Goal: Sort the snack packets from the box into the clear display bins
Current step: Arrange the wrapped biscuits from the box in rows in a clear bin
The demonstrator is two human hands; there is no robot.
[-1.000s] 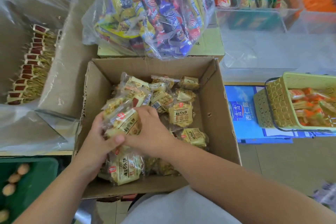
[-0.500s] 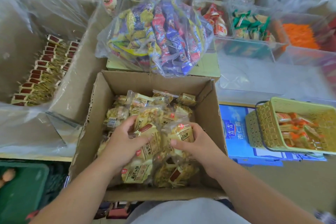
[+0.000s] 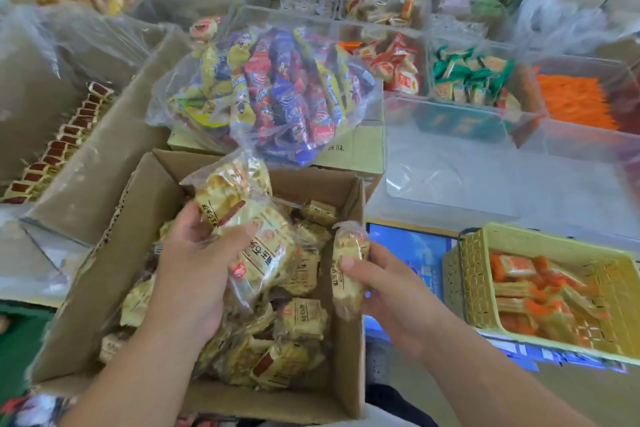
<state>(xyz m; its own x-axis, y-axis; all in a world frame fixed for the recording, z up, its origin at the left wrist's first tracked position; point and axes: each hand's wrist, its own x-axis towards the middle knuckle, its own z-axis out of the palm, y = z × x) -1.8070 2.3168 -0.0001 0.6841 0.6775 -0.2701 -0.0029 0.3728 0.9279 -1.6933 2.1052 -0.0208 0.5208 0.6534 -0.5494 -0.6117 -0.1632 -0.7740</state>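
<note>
Head-worn camera looks steeply down, close over the cardboard box (image 3: pixel 114 253).

Matt cardboard box (image 3: pixel 104 274); glossy crinkled plastic packets (image 3: pixel 263 253); clear plastic bins (image 3: pixel 485 163)

Cream snack packets (image 3: pixel 301 319) (clear-wrapped) loose in open cardboard box (image 3: pixel 114 253)

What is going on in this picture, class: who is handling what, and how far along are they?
A person works over an open cardboard box of yellow snack packets. The left hand grips a bundle of packets above the box; the right hand holds a single packet at the box's right side. Many loose packets lie in the box, and none of those held has reached the clear display bins beyond.
</note>
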